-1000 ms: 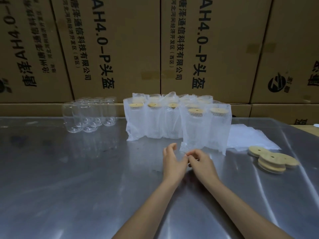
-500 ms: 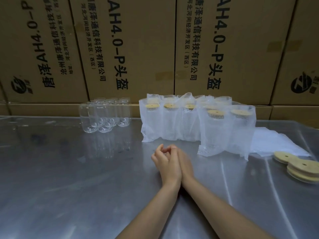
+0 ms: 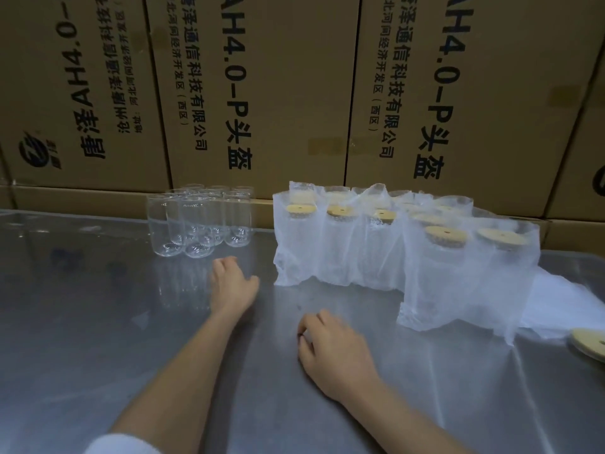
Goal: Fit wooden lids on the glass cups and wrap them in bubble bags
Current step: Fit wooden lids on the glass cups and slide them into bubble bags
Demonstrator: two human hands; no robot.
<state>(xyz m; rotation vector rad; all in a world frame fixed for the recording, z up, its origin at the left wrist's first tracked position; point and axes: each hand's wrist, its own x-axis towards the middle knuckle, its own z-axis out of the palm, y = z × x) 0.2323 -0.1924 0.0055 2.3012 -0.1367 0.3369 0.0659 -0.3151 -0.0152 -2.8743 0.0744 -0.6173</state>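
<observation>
Several bare glass cups point(image 3: 199, 221) stand in a cluster at the back left of the steel table point(image 3: 98, 322). To their right stand several cups with wooden lids, each wrapped in a white bubble bag point(image 3: 458, 273). My left hand point(image 3: 230, 285) stretches toward the bare cups, a short way in front of them, fingers relaxed and holding nothing. My right hand point(image 3: 330, 352) lies near the table's middle with loosely curled fingers, also holding nothing. A loose wooden lid point(image 3: 589, 342) shows at the right edge.
A flat pile of white bubble bags point(image 3: 563, 306) lies behind the wrapped cups at the right. A wall of printed cardboard boxes point(image 3: 294, 93) closes off the table's far edge.
My hands were clasped together at the table's middle; they have separated. The left hand has moved forward and left toward the bare cups. The view has shifted left.
</observation>
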